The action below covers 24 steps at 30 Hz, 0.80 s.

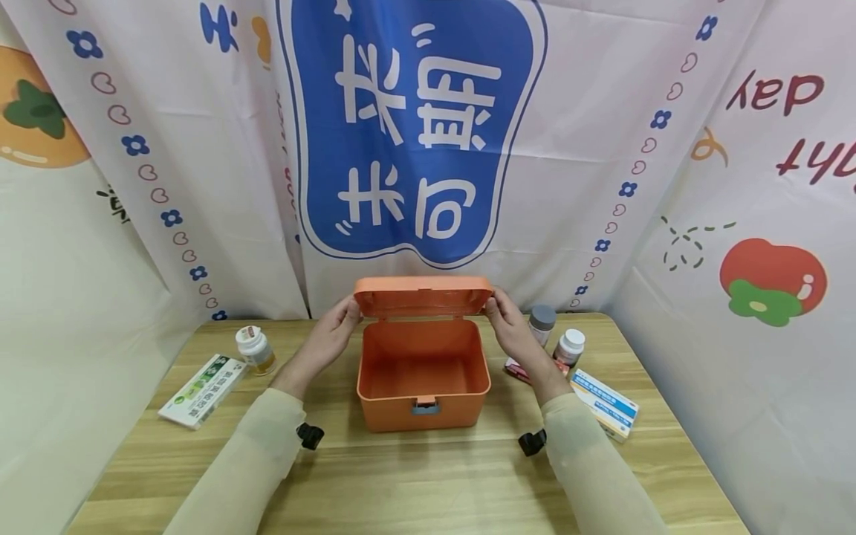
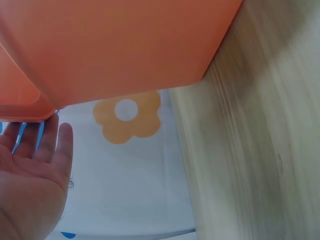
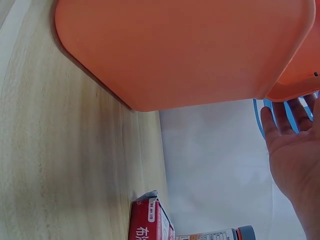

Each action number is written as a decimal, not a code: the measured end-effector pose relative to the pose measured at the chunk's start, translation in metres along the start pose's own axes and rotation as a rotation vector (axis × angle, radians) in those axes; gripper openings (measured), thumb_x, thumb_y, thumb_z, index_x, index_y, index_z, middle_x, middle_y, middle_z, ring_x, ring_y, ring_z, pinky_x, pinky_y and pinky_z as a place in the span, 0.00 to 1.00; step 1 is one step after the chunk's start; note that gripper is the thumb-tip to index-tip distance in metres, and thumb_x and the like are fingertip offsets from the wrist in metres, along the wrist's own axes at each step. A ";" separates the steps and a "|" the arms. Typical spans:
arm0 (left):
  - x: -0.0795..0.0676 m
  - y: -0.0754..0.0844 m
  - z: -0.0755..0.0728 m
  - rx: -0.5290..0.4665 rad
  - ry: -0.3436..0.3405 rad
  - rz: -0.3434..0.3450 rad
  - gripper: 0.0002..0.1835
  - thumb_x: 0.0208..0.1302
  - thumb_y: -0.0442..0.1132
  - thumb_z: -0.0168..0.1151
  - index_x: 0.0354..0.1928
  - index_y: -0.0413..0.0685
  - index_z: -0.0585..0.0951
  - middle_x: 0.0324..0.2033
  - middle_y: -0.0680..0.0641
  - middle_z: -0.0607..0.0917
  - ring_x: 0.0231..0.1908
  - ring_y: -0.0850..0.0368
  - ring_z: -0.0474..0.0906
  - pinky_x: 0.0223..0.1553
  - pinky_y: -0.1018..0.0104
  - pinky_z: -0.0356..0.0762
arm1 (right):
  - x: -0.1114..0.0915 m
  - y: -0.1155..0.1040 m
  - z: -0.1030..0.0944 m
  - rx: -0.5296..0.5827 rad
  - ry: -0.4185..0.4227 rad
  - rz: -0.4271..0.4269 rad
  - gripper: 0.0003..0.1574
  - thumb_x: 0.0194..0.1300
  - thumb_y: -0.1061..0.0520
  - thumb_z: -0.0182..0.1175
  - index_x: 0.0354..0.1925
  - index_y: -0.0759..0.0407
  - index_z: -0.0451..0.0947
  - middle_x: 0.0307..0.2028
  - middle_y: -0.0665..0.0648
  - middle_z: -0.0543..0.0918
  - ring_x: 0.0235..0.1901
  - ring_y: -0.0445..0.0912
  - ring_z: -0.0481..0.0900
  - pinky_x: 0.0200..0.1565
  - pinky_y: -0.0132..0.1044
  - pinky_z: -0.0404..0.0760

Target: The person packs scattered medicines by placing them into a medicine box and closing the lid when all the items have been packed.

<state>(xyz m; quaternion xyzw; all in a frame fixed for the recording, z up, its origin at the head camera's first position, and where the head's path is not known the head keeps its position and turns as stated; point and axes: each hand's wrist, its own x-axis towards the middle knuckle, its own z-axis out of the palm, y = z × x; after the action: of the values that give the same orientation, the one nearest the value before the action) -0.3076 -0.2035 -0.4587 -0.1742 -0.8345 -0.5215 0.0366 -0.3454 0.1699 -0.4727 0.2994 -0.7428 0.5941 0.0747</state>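
An orange plastic box [image 1: 424, 410] stands on the table with its hinged lid [image 1: 423, 297] raised. Its inside shows bare orange walls, and a grey-blue latch [image 1: 426, 406] sits at the front. My left hand [image 1: 334, 325] holds the lid's left edge, its fingers reaching behind the lid in the left wrist view. At the opposite edge, my right hand [image 1: 510, 327] grips the lid, the fingers likewise behind it in the right wrist view. Behind my right forearm lies a red medicine box [image 3: 150, 220], partly hidden in the head view.
Left of the box are a white-capped bottle [image 1: 255, 349] and a white-green carton [image 1: 203, 391]. To the right stand a grey-capped bottle [image 1: 542, 324], a white-capped dark bottle [image 1: 569, 347] and a blue-white carton [image 1: 605, 403]. A printed curtain [image 1: 575, 148] hangs behind the table.
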 end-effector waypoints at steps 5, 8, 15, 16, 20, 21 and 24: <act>0.003 -0.001 0.002 -0.063 0.021 0.007 0.28 0.86 0.57 0.37 0.75 0.54 0.71 0.72 0.43 0.77 0.75 0.44 0.71 0.78 0.41 0.69 | 0.001 0.001 0.002 0.045 0.016 0.038 0.22 0.86 0.56 0.41 0.68 0.67 0.68 0.59 0.67 0.78 0.58 0.38 0.79 0.65 0.31 0.82; 0.005 -0.002 0.003 -0.097 0.049 0.008 0.27 0.86 0.56 0.38 0.71 0.49 0.74 0.68 0.41 0.79 0.73 0.44 0.73 0.77 0.41 0.70 | 0.002 0.000 0.003 0.036 0.023 0.062 0.21 0.86 0.56 0.45 0.67 0.66 0.67 0.57 0.66 0.77 0.55 0.40 0.78 0.62 0.32 0.82; 0.008 -0.002 0.006 -0.150 0.103 0.002 0.28 0.86 0.55 0.39 0.73 0.46 0.72 0.68 0.39 0.79 0.71 0.45 0.73 0.75 0.38 0.71 | 0.002 0.000 0.004 0.025 0.026 0.093 0.24 0.85 0.54 0.47 0.71 0.64 0.65 0.63 0.68 0.76 0.59 0.39 0.78 0.67 0.42 0.83; 0.008 -0.002 0.006 -0.154 0.107 0.002 0.28 0.86 0.55 0.40 0.73 0.46 0.72 0.69 0.39 0.78 0.71 0.45 0.74 0.74 0.38 0.71 | 0.003 0.001 0.004 0.026 0.026 0.096 0.24 0.85 0.54 0.47 0.71 0.64 0.65 0.64 0.69 0.76 0.60 0.39 0.78 0.67 0.40 0.83; 0.010 -0.002 0.007 -0.164 0.135 -0.017 0.27 0.85 0.54 0.45 0.74 0.45 0.72 0.67 0.38 0.78 0.67 0.43 0.77 0.72 0.40 0.75 | 0.003 0.004 0.004 0.032 0.030 0.109 0.25 0.85 0.54 0.47 0.72 0.64 0.64 0.65 0.69 0.76 0.61 0.41 0.77 0.65 0.30 0.81; 0.010 -0.002 0.007 -0.167 0.139 -0.022 0.27 0.85 0.53 0.46 0.74 0.44 0.71 0.67 0.37 0.78 0.66 0.43 0.77 0.72 0.41 0.75 | 0.003 0.004 0.004 0.033 0.029 0.113 0.25 0.85 0.54 0.47 0.72 0.63 0.64 0.65 0.69 0.76 0.62 0.42 0.77 0.64 0.28 0.81; 0.010 -0.002 0.006 -0.174 0.144 -0.038 0.27 0.84 0.51 0.49 0.74 0.43 0.70 0.67 0.36 0.77 0.65 0.44 0.77 0.72 0.43 0.75 | 0.003 0.007 0.004 0.043 0.028 0.132 0.26 0.86 0.53 0.47 0.73 0.61 0.64 0.67 0.68 0.75 0.65 0.47 0.76 0.63 0.26 0.80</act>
<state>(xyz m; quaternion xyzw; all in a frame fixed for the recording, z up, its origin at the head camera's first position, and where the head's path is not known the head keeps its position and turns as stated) -0.3166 -0.1960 -0.4605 -0.1230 -0.7845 -0.6036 0.0714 -0.3503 0.1654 -0.4780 0.2430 -0.7468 0.6178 0.0389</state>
